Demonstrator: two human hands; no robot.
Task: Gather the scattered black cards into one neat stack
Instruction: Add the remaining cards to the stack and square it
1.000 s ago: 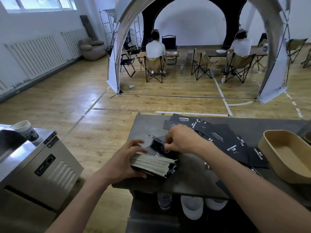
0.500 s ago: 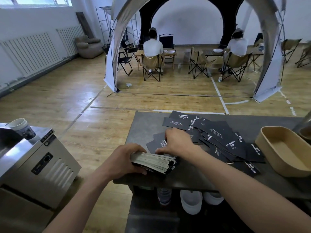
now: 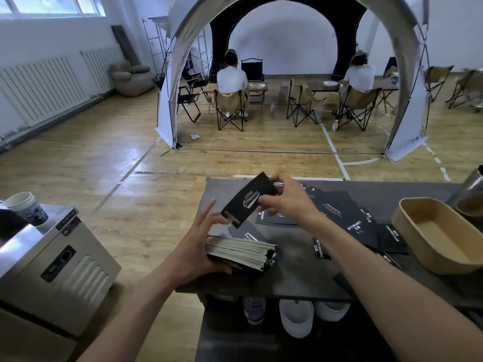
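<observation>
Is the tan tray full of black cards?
No, the tan tray shows only its bare inside, while the loose black cards lie on the dark table beside it.

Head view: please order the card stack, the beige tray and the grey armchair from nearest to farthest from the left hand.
1. Card stack: held by the left hand.
2. Beige tray: over on the right.
3. Grey armchair: far back, left.

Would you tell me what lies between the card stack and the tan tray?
In the head view, loose black cards lie scattered on the table between the card stack and tan tray; the right forearm crosses above.
</observation>
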